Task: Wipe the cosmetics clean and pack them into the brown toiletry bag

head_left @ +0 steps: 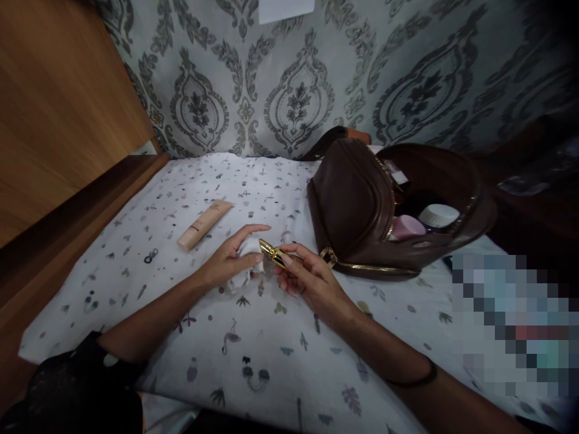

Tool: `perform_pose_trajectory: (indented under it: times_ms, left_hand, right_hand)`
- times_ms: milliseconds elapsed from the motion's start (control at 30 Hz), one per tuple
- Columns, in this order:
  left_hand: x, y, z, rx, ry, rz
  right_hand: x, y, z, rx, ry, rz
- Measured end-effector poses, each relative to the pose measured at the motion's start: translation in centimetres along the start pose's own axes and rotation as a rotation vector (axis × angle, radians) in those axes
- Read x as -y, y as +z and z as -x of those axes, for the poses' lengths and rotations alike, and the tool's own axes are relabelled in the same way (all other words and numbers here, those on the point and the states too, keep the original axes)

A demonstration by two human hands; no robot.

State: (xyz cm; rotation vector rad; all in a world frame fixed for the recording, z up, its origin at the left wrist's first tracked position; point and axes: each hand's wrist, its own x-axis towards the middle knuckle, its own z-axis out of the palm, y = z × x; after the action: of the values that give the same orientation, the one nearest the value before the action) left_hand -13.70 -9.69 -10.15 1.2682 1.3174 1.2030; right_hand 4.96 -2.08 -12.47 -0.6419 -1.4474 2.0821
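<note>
In my left hand point(227, 260) is a crumpled white tissue point(239, 278), gripped between the thumb and fingers. My right hand point(319, 283) is closed around a shiny gold lipstick tube point(274, 254), its slanted tip pointing left toward the tissue. The tip is right by my left thumb; whether it touches the tissue I cannot tell. Beyond my left hand, a beige squeeze tube point(205, 225) lies on the patterned white sheet point(253, 361).
A brown leather bag point(348, 193) lies unzipped on the right, with a pink-lidded container point(407, 227) and a white-lidded jar point(438, 215) inside. Wooden furniture point(67, 108) borders the left side. A patterned wall point(244, 72) rises behind. A blurred-out patch point(511, 325) covers something at right.
</note>
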Motion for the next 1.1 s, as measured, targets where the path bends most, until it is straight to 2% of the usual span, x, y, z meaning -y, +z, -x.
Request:
perform_pose_trajectory:
  times_ms: [100,200,333,433,633,767,867,967,1100]
  left_hand:
    - [-0.18,0.16,-0.10,-0.093,-0.018,-0.060]
    - [0.03,0.26,-0.31,-0.133,-0.041,-0.086]
    - [0.19,0.20,-0.38,-0.123,-0.073,-0.061]
    - [-0.01,-0.02,-0.31,-0.071,-0.084,-0.023]
    - [-0.11,-0.15,-0.30,-0.122,-0.007,-0.194]
    - [0.10,-0.20,-0.39,-0.090,-0.047,-0.172]
    - [-0.06,-0.36,-0.42,-0.063,0.001,-0.157]
    - [-0.25,-0.39,-0.43,-0.100,0.033,-0.195]
    - [-0.04,-0.27,-0.43,-0.111,-0.068,-0.182]
  right_hand:
    - [0.02,0.03,0.10,0.001,-0.004,0.017]
    - [0.01,0.10,0.15,0.016,-0.016,0.036]
    - [0.02,0.19,0.14,0.026,-0.023,0.047]
    - [0.01,0.15,0.10,0.015,-0.011,0.045]
    - [-0.07,0.02,0.09,0.017,-0.028,0.048]
    - [-0.01,0.05,0.15,0.021,-0.022,0.043]
    - [0.00,0.06,0.13,0.012,-0.015,0.036]
    - [-0.06,0.05,0.06,0.013,-0.017,0.041]
    - [-0.06,0.07,0.00,0.017,-0.016,0.043]
